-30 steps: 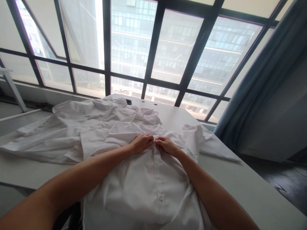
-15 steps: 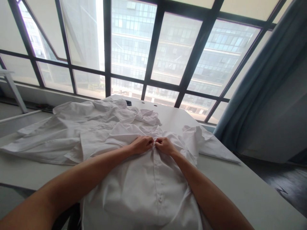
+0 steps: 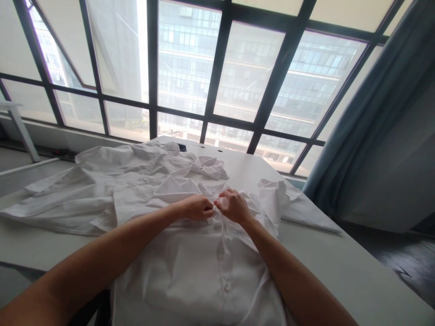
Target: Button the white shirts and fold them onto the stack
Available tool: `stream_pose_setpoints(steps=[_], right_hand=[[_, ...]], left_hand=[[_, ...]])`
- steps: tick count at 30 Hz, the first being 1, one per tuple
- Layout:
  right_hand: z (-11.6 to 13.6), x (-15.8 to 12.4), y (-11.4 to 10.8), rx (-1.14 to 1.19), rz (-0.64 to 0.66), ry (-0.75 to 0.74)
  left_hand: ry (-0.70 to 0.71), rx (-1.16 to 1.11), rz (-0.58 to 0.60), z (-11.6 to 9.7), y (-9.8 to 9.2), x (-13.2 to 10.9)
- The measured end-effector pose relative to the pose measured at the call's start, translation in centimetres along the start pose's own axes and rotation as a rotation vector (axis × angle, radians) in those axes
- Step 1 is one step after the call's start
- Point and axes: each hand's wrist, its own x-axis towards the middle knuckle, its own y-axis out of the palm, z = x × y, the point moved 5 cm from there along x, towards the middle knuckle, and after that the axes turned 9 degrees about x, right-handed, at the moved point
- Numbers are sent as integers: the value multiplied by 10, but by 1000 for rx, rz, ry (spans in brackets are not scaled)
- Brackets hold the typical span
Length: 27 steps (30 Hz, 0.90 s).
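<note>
Left hand (image 3: 199, 208) pinches the creased cloth shirt (image 3: 193, 271); right hand (image 3: 234, 206) curls half-open, its hold unclear. Smooth white table (image 3: 319, 258); draped curtain (image 3: 360, 113) at two o'clock.

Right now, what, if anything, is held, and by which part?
The left hand pinches the white cloth shirt at its front placket; whether the right hand also grips it cannot be told.

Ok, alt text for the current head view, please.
The person's left hand and right hand are close together at the button front of a white shirt on a white table. Other white cloth lies on both sides, with large windows beyond.
</note>
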Motion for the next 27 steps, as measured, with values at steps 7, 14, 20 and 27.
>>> stream_pose_setpoints(steps=[7, 14, 20, 27], right_hand=[[-23, 2, 10, 34, 177, 283], [-68, 2, 9, 180, -19, 571], [-87, 7, 16, 413, -24, 472], [-61, 10, 0, 350, -193, 263]], left_hand=[[-598, 78, -137, 48, -1, 1], [-514, 214, -98, 60, 4, 10], [-345, 279, -66, 53, 14, 15], [-517, 136, -126, 67, 2, 14]])
